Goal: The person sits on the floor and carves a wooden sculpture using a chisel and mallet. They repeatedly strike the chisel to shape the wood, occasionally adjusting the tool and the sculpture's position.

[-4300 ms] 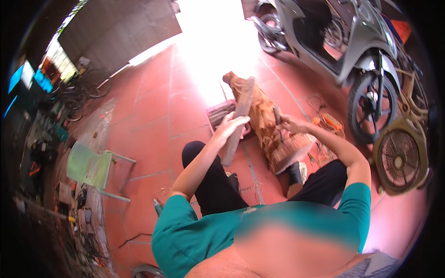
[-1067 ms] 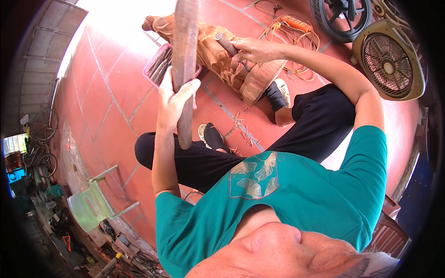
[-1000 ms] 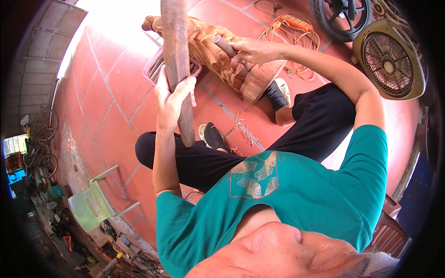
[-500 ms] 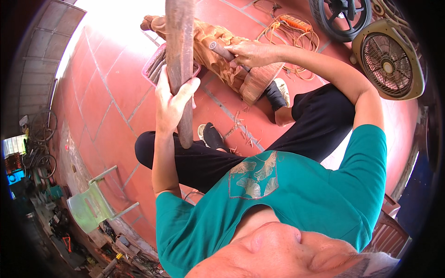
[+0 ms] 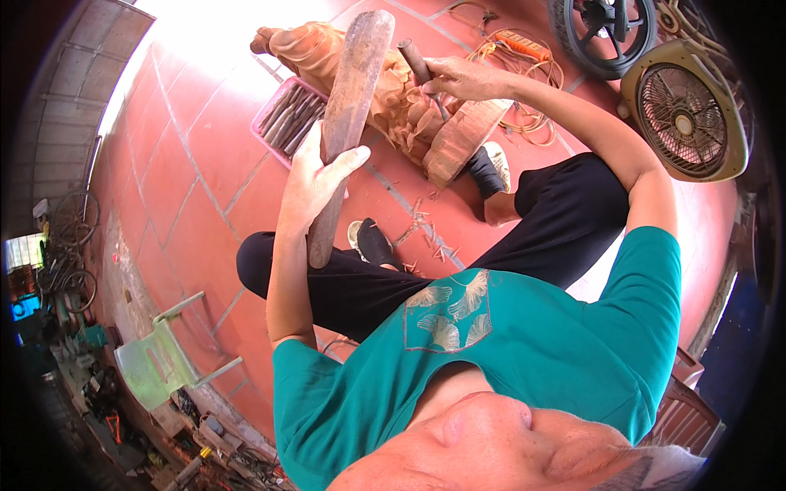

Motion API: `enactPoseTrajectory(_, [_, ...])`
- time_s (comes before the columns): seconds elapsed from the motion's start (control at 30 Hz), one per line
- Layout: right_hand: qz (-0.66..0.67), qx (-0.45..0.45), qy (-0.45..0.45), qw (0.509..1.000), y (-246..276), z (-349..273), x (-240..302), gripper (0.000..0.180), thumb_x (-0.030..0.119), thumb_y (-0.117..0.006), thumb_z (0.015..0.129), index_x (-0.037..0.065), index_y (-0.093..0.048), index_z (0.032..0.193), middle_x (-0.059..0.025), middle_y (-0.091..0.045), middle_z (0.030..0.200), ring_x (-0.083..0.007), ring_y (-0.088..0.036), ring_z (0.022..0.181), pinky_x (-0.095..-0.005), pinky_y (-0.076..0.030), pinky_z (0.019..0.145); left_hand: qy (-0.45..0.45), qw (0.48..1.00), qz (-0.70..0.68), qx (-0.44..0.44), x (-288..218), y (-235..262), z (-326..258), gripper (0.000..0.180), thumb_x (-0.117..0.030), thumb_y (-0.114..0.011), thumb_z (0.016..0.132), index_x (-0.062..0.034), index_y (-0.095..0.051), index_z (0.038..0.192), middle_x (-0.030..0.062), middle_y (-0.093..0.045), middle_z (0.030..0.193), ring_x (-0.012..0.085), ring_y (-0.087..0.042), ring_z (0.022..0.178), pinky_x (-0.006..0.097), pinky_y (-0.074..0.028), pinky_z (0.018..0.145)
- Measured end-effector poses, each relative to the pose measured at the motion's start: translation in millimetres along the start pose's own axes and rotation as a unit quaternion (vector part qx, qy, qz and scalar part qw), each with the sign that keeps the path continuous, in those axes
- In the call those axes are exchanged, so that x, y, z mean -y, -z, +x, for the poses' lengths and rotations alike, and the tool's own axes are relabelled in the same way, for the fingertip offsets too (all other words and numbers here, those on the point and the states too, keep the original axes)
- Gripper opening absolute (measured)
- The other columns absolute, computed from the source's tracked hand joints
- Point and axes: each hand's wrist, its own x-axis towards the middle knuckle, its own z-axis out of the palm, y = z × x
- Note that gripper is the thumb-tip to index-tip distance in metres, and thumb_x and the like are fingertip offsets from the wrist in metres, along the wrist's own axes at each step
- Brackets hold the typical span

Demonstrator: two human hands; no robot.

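Observation:
My left hand (image 5: 321,178) is closed around a long flat wooden club (image 5: 360,69), which is tilted with its broad upper end toward the chisel. In my right hand (image 5: 465,79) is a chisel (image 5: 414,61), gripped by its dark round handle. Its thin blade points down at a carved wooden log (image 5: 405,123) with deep folds and leaf-like shapes. A small gap shows between the club and the top of the chisel handle. Where the blade's tip meets the wood is hard to make out.
Beside the log stands a pink basket (image 5: 272,149) holding several carving tools (image 5: 288,116). Wood chips (image 5: 422,219) litter the red tiles between my feet. A box fan (image 5: 684,121), a wheel (image 5: 602,33) and an orange power strip with cords (image 5: 524,44) lie to the right; a green chair (image 5: 155,364) is left.
The club's upper end has swung right and tilted toward the chisel, uncovering more of the tool basket. My right hand and the chisel have shifted slightly right.

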Motion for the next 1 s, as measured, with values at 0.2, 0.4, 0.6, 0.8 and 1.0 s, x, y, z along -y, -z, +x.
enactPoseTrajectory(0.2, [0.041, -0.017, -0.021, 0.999, -8, -8, 12, 0.025, 0.023, -0.055, 0.102, -0.001, -0.056, 0.108, -0.0097, -0.063, 0.091, -0.0196, -0.064, 0.082, -0.0357, -0.055, 0.073, -0.020, 0.999, -0.045, -0.011, -4, -3, 1, 0.045, -0.021, -0.074, 0.090, -0.0008, -0.053, 0.124, 0.0024, -0.058, 0.083, 0.0079, -0.055, 0.057, 0.024, -0.048, 0.050])
enactPoseTrajectory(0.4, [0.007, -0.004, 0.023, 1.000, -12, -9, 11, 0.023, 0.020, -0.053, 0.101, -0.002, -0.056, 0.108, -0.0118, -0.064, 0.091, -0.0225, -0.065, 0.081, -0.0384, -0.054, 0.072, -0.101, 0.988, -0.106, -0.049, -14, -11, 0, 0.040, -0.016, -0.072, 0.091, 0.0003, -0.051, 0.121, 0.0038, -0.058, 0.084, 0.0086, -0.056, 0.057, 0.024, -0.048, 0.049])
enactPoseTrajectory(0.6, [-0.075, 0.021, 0.086, 0.993, -18, -4, 17, 0.019, 0.015, -0.053, 0.098, -0.002, -0.056, 0.108, -0.0147, -0.065, 0.090, -0.0261, -0.065, 0.083, -0.0403, -0.052, 0.075, -0.022, 0.995, 0.093, 0.021, -10, -10, 6, 0.045, -0.025, -0.073, 0.091, 0.0011, -0.053, 0.122, 0.0036, -0.061, 0.080, 0.0105, -0.058, 0.060, 0.028, -0.047, 0.051])
enactPoseTrajectory(0.8, [-0.088, 0.005, 0.079, 0.993, -20, -5, 14, 0.024, 0.022, -0.055, 0.099, 0.000, -0.055, 0.108, -0.0184, -0.063, 0.089, -0.0321, -0.064, 0.086, -0.0445, -0.049, 0.078, -0.040, 0.999, -0.014, -0.006, -13, -8, 2, 0.044, -0.024, -0.073, 0.090, -0.0006, -0.053, 0.122, 0.0018, -0.058, 0.078, 0.0087, -0.055, 0.057, 0.026, -0.047, 0.050])
enactPoseTrajectory(1.0, [-0.148, -0.001, 0.074, 0.986, -24, -4, 22, 0.038, 0.037, -0.057, 0.100, 0.001, -0.055, 0.110, -0.0203, -0.064, 0.091, -0.0370, -0.063, 0.089, -0.0468, -0.047, 0.081, -0.068, 0.996, 0.027, -0.057, -14, -13, 3, 0.041, -0.023, -0.074, 0.090, 0.0008, -0.053, 0.115, 0.0055, -0.062, 0.081, 0.0111, -0.057, 0.055, 0.027, -0.048, 0.049])
